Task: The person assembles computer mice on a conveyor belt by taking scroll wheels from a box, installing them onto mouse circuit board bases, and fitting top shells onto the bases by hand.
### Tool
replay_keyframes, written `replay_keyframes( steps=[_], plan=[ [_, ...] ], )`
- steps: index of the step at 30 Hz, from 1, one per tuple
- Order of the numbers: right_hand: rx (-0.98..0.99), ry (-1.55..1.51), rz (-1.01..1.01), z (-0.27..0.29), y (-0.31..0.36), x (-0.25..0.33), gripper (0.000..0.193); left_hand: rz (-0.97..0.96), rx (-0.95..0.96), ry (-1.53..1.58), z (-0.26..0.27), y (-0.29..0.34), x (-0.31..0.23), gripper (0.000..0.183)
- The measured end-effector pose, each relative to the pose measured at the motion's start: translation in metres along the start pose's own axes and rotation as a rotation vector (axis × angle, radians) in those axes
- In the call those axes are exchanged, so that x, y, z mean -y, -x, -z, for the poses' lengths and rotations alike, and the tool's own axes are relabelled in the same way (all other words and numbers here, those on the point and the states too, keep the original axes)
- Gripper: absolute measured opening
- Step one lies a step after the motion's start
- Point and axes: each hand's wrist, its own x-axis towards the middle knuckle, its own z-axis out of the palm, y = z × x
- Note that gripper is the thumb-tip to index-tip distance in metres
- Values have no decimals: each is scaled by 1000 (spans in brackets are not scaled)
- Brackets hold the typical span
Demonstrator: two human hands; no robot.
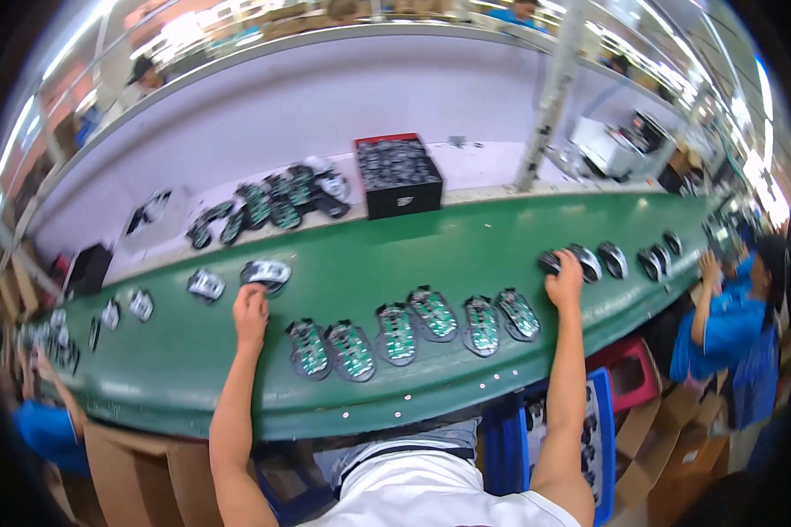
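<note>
My left hand has its fingers closed at the near edge of a grey-and-black computer mouse shell on the green belt. Farther right, my right hand curls its fingers over a dark mouse shell, partly hidden by them. Beside that hand lies another mouse shell. Between my arms rest several mouse bases with green circuit boards, including one pair on the left, a middle base and a base near my right forearm.
A black box of small dark parts stands on the far ledge, beside a heap of circuit-board mouse bases. More shells lie leftward along the belt. Co-workers in blue work at both sides. A blue crate and cardboard boxes sit below.
</note>
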Motion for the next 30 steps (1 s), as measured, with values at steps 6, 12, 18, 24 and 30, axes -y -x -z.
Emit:
replay_keyframes(
  steps=[6,12,18,24,30],
  plan=[
    [128,-413,244,-9,-32,99,42,-195,-74,75,2,-6,2,15],
    [694,-768,804,-35,-36,353,39,-605,-540,-652,70,-3,-14,15],
    [651,-611,936,-144,2,513,69,-174,-684,-795,110,-3,-4,24],
    [790,-493,981,-142,4,493,50,-185,-708,-725,112,-16,15,25],
    [575,-832,654,-4,-47,314,46,-125,-586,-716,136,-14,26,34]
  ],
)
